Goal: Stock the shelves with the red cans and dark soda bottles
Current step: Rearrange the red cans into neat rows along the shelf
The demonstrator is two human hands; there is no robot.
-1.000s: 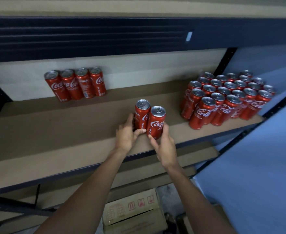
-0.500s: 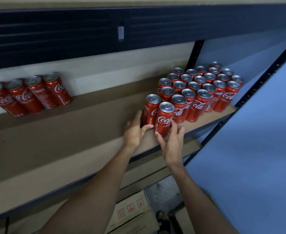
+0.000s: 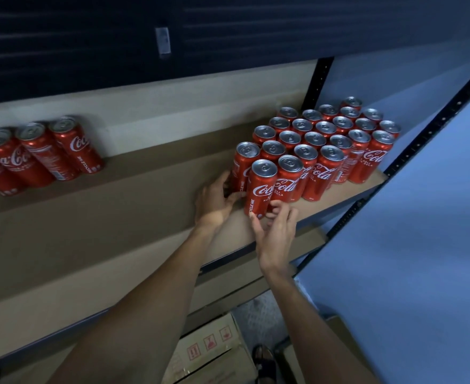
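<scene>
Hands: two, bare, at shelf (image 3: 117, 231) front edge; one cardboard box (image 3: 214, 347) on floor below forearms. Right hand (image 3: 276, 234): thumb and curled fingers pinch base of front can (image 3: 261, 187), which stands upright. Left hand (image 3: 214, 200): fingers curled round lower side of rear can (image 3: 243, 164), just behind-left, touching front one. Beyond, block of red cans (image 3: 339, 145): 24 tops counted, those two included, packed tight at shelf's right end. Far left against back wall: row of four cans (image 3: 45, 153), leftmost cut by frame edge.

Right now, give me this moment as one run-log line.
left hand: holds rear can | right hand: pinches front can base | cans: upright on shelf, beside can block
</scene>
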